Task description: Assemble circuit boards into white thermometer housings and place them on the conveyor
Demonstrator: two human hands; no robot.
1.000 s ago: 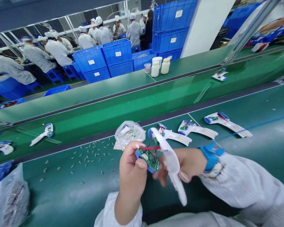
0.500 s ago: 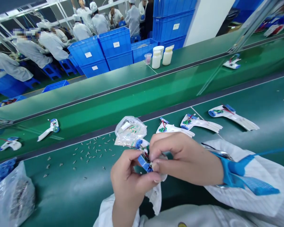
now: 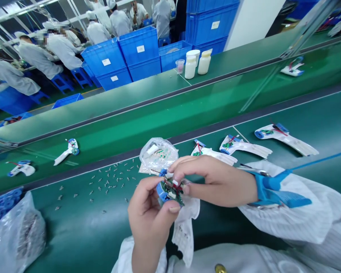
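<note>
My left hand (image 3: 149, 218) is closed around the head of a white gun-shaped plastic housing (image 3: 184, 233), its thumb pressing on the near edge. The handle hangs down toward my lap. Inside the head, a green circuit board (image 3: 168, 188) and a blue plastic part (image 3: 161, 192) show, with red and black wires. My right hand (image 3: 216, 180) pinches at the wires and a small white connector (image 3: 175, 182) over the board; its fingertips partly cover the spot. A blue wrist strap (image 3: 272, 189) is around my right wrist.
Similar white housings (image 3: 246, 148) lie to the right on the green bench. Behind my hands sits a clear bag of small parts (image 3: 159, 153); small metal pieces (image 3: 109, 185) are scattered left of it. Another plastic bag (image 3: 19, 235) is at left. Housings lie on the conveyor (image 3: 147, 117).
The housing in my hands has turned, so its green board shows more. My right fingers have shifted slightly left and up on it. The whole view has shifted a little.
</note>
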